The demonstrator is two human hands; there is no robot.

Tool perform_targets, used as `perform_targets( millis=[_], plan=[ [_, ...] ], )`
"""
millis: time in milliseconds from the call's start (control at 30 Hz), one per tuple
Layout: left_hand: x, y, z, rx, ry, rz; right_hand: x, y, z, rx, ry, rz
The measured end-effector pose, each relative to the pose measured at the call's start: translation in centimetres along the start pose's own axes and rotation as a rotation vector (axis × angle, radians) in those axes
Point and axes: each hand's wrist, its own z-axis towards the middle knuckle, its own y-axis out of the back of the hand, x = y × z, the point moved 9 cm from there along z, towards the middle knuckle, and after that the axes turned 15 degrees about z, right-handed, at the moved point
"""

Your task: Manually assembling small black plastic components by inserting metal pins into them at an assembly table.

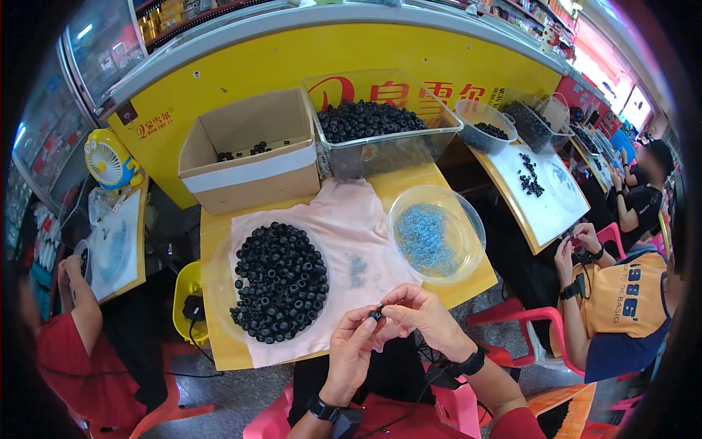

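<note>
My left hand (pixel 352 342) pinches a small black ring-shaped piece (pixel 376 314) between thumb and fingers, just past the table's near edge. Thumb and fingertips of my right hand (pixel 424 316) are closed against that piece; whatever they may grip is too small to make out. To the left, a clear round tray (pixel 221 322) holds a heap of like black pieces (pixel 281 282). A clear round tub (pixel 474 233) on the right contains tiny pale-blue translucent bits (pixel 424 235). A few more such bits (pixel 357 269) lie on the pink cloth (pixel 349 212) between them.
Behind the cloth stand a cardboard box (pixel 248 179) with a few black pieces and a clear bin (pixel 380 157) heaped with them. A yellow bucket (pixel 186 300) hangs at the table's left side. People (pixel 621 300) sit at neighbouring tables on both sides. A yellow fan (pixel 110 159) is far left.
</note>
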Motion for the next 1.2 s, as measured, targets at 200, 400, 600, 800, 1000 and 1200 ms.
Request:
perform_targets(
  millis=[200, 400, 600, 800, 1000, 1200],
  plan=[
    [-0.2, 0.3, 0.1, -0.012, 0.009, -0.002, 1.2, 0.3, -0.2, -0.060, 0.156, -0.177],
    [-0.4, 0.4, 0.6, 0.003, -0.013, -0.023, 3.2, -1.5, -0.3, -0.081, 0.427, -0.476],
    [-0.4, 0.9, 0.6, -0.003, -0.041, -0.052, 2.8, -1.7, 1.0, -0.065, 0.375, -0.491],
    [-0.5, 1.2, 0.7, 0.012, -0.037, -0.062, 3.0, -1.7, 2.0, -0.028, 0.402, -0.517],
    [-0.5, 1.2, 0.8, 0.040, -0.082, -0.084, 8.4, -5.1, 2.2, -0.067, 0.613, -0.604],
    [-0.2, 1.7, 0.9, 0.047, -0.081, 0.005, 10.6, -6.6, 6.7, -0.035, 0.760, -0.654]
  ],
)
